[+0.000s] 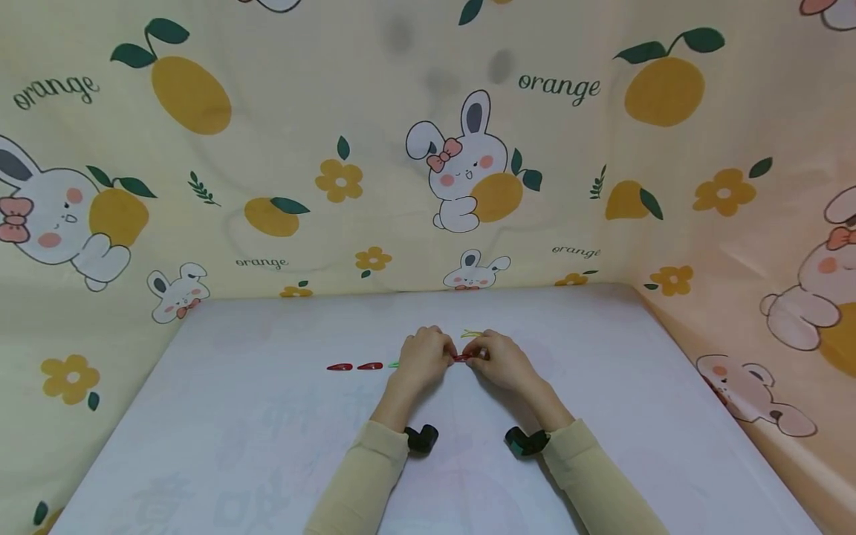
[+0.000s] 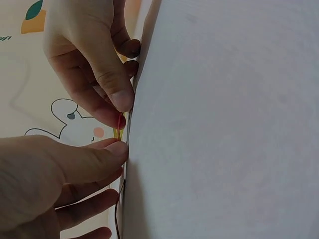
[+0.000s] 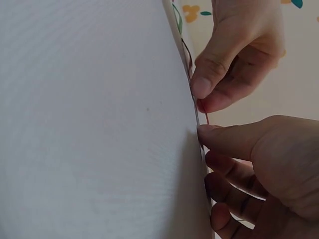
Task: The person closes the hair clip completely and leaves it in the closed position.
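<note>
Between both hands is a red snap hair clip (image 1: 461, 358), seen edge-on as a thin red strip (image 3: 207, 118) in the right wrist view. My left hand (image 1: 424, 353) pinches one end of it between thumb and finger. The other end is pinched by my right hand (image 1: 504, 360). Its middle shows between the fingertips, just over the white tabletop. To the left lie two red hair clips (image 1: 339, 367) (image 1: 370, 365) in a row. The tip of a green hair clip (image 1: 394, 365) pokes out beside my left hand, which hides the rest.
Behind the right hand's fingers lies a yellow clip-like piece (image 1: 472, 334), spread in thin prongs and partly covered. The white table (image 1: 267, 446) reaches back to a printed cloth (image 1: 374, 148) with rabbits and oranges. Dark devices sit on both wrists.
</note>
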A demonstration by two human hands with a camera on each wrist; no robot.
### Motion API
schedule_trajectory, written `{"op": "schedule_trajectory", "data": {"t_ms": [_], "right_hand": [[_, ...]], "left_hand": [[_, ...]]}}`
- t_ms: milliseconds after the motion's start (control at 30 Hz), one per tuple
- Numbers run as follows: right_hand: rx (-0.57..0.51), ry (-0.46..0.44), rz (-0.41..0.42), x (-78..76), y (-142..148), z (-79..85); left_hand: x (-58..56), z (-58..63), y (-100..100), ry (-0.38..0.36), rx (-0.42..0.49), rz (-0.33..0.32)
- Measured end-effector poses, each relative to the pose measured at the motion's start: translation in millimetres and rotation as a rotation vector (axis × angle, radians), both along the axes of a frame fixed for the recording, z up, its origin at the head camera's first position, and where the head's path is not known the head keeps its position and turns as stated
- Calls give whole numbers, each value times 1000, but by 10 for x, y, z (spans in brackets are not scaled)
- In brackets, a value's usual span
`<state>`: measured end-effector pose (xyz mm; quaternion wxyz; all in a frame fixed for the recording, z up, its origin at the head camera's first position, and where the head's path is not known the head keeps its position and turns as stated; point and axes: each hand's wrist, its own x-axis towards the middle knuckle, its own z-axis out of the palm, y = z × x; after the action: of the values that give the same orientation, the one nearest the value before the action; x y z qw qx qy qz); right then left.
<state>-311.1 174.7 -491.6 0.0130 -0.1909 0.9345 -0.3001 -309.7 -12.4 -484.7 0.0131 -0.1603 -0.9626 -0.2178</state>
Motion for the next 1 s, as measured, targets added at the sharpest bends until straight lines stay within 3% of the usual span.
{"op": "schedule_trajectory", "data": {"t_ms": [1000], "right_hand": [[-19,-26,-4,29,3,25]], "left_hand": [[53,41,5,-22,5,4]]}}
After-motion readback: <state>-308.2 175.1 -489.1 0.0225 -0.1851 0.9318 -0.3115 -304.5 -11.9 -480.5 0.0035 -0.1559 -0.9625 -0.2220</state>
